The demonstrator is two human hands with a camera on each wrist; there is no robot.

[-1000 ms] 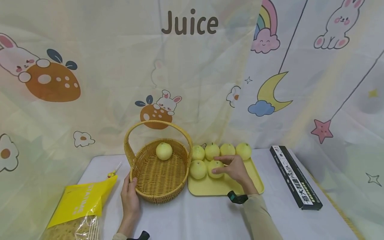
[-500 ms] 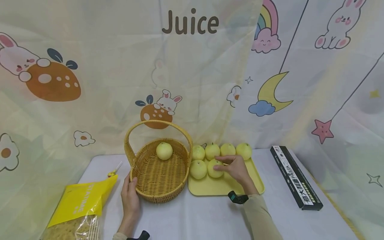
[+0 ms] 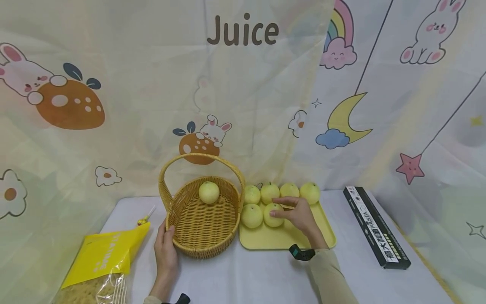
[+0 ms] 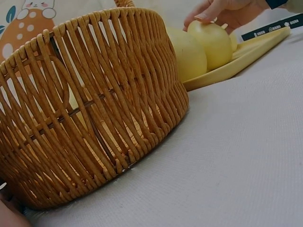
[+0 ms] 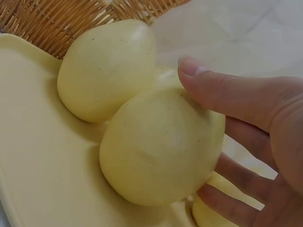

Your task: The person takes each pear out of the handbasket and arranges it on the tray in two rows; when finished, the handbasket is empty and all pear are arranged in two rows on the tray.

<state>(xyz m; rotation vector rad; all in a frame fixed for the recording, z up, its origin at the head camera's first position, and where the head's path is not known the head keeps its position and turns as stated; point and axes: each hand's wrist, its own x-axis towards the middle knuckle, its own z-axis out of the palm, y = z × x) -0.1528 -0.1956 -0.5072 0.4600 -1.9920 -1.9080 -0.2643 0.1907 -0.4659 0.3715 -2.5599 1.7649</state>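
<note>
In the head view my left hand (image 3: pixel 166 251) holds the left side of a round wicker basket (image 3: pixel 199 249) with a tall arched handle. One pale yellow pear (image 3: pixel 209 192) lies inside, against the back wall. To the right, a yellow tray (image 3: pixel 262 240) bears several similar pears in two rows. My right hand (image 3: pixel 300 215) reaches over it, thumb and fingers round the front-row pear (image 5: pixel 161 151). The right wrist view shows the thumb across its top and the fingers along its far side. Another pear (image 5: pixel 109 71) sits beside it, nearer the basket.
On the left lies a yellow bag (image 3: pixel 106 251) with a clear lower part, and a small wrapped lollipop (image 3: pixel 142 221) is behind it. A long black pasta box (image 3: pixel 376 228) lies at the right. A printed curtain (image 3: pixel 258 105) hangs behind the white-covered table (image 3: pixel 243 278).
The head view has shifted very slightly. The right thumb and fingers stay at the same front-row pear, and the left hand keeps its place on the basket.
</note>
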